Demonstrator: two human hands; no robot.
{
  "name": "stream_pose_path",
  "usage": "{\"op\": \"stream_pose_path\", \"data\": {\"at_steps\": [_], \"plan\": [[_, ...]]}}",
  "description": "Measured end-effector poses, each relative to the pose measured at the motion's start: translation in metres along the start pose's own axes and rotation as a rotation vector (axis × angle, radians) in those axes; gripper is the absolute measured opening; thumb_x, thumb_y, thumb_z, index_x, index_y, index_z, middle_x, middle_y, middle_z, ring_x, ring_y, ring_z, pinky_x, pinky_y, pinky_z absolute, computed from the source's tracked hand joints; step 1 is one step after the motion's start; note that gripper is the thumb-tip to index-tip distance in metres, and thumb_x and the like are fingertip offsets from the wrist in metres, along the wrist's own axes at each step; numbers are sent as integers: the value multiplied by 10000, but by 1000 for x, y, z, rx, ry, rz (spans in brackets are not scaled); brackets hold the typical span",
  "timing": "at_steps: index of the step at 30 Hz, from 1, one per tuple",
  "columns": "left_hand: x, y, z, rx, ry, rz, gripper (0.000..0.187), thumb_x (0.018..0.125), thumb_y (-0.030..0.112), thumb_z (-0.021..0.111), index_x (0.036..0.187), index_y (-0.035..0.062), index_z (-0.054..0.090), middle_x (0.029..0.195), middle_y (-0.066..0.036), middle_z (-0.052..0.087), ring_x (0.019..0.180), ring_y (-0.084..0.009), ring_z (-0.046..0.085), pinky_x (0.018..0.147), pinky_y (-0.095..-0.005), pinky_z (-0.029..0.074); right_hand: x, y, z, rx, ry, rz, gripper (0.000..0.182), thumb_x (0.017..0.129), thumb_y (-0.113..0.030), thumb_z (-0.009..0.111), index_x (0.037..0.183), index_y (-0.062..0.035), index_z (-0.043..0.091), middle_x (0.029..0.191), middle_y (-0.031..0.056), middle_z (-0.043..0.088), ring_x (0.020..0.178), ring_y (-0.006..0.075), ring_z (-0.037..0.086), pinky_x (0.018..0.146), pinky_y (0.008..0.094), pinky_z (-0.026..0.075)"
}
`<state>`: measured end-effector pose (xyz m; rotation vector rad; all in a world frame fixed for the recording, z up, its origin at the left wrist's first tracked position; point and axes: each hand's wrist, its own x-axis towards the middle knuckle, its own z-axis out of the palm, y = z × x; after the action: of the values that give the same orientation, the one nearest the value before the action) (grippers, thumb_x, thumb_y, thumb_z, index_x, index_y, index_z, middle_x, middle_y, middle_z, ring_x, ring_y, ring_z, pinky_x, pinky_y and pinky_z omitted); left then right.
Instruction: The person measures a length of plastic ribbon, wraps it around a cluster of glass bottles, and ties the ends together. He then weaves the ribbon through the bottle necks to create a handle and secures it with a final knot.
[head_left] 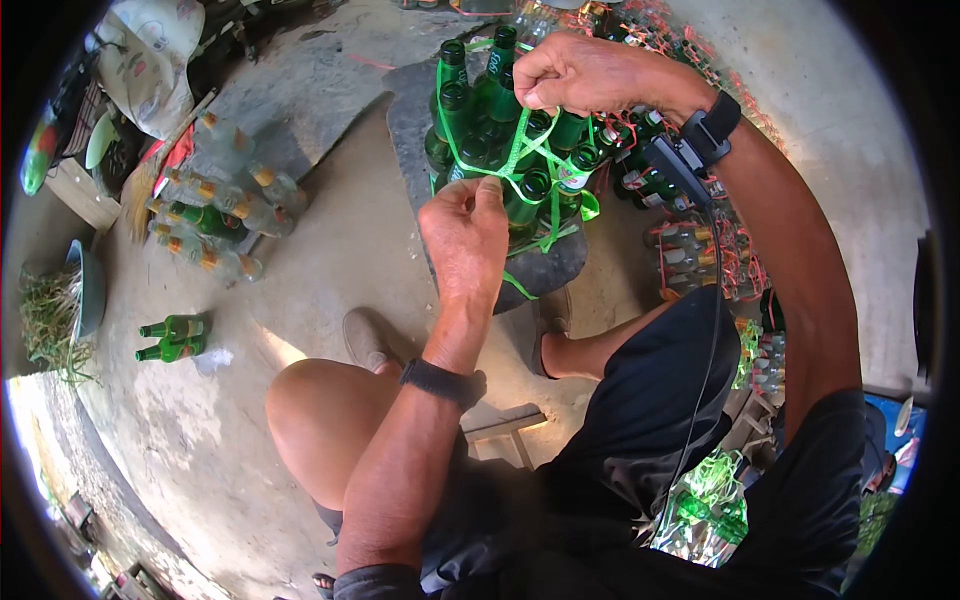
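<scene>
A cluster of green glass bottles (452,110) stands upright on a dark slab (410,120) in front of my knees. Bright green plastic strapping (518,145) runs around and between their necks. My left hand (468,228) is closed at the near side of the cluster, pinching the strapping between thumb and fingers. Above the bottles on the right, my right hand (575,75) is also closed, gripping another stretch of the strapping. The band is drawn up between the two hands. Part of the cluster is hidden behind my right hand.
Several clear bottles (240,205) lie on the floor to the left, a green one among them. Closer in are two green bottles (172,338). Bottles bound with red strapping (690,250) line the right side. A bag of green strapping (710,500) sits at lower right.
</scene>
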<state>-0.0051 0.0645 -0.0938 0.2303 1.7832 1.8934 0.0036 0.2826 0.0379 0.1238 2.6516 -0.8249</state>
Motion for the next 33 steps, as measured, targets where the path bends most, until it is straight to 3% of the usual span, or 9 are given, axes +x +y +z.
{"op": "stream_pose_path", "data": {"at_steps": [1,2,4,10,20,22,29,32,33], "plan": [[0,0,-1,20,3,2,266,955,142,662,918,-112,731,672,-48,631,617,-103,544,589,-307,469,0,-1,0,18,-3,32,201,977,-214,624,914,-24,641,691,-21,543,559,61,470,501,277,366],[0,-1,0,20,2,2,266,955,142,662,918,-112,731,672,-48,631,617,-103,544,589,-307,469,2,2,1,18,-2,32,201,977,-214,624,914,-24,641,691,-21,543,559,61,470,501,277,366],[1,-3,0,-24,15,23,210,948,126,683,872,-63,733,687,45,559,591,-39,420,512,-247,326,7,6,2,-34,-15,25,190,987,-196,616,945,-14,654,703,-9,568,511,66,472,472,276,368],[-1,3,-5,-9,19,-17,195,922,119,687,847,-57,731,676,35,560,584,-53,427,515,-262,336,8,7,10,-9,9,52,173,971,-126,598,1025,16,681,756,44,648,428,91,501,410,293,379],[-7,21,-27,15,56,-44,168,848,130,702,768,-15,735,653,41,532,594,-78,421,548,-271,328,6,-4,15,-28,-8,110,204,937,-67,574,1072,27,694,721,53,641,421,99,520,412,291,381],[-7,24,-32,31,56,-45,200,840,113,660,779,-69,715,646,-8,589,615,-96,507,571,-294,429,5,-5,15,-33,-9,95,216,932,-67,574,1075,30,703,693,52,633,420,99,527,414,295,378],[-7,34,-45,88,43,-43,215,824,134,674,794,-71,735,645,-6,596,610,-95,507,568,-293,431,1,-5,18,-46,-2,109,237,911,-43,564,1076,37,714,730,67,663,437,103,551,430,306,414],[-6,40,-50,138,45,-61,229,824,145,674,815,-73,744,645,-5,598,611,-95,513,573,-294,439,-10,-2,29,-18,116,90,231,916,-58,575,1084,34,703,808,110,699,521,164,613,511,331,481],[-7,42,-50,164,47,-62,241,825,156,676,819,-74,745,646,-7,600,613,-95,516,576,-295,444,-15,4,38,-209,338,-29,227,923,-75,588,1095,27,696,856,131,711,603,201,649,569,346,506]]}}
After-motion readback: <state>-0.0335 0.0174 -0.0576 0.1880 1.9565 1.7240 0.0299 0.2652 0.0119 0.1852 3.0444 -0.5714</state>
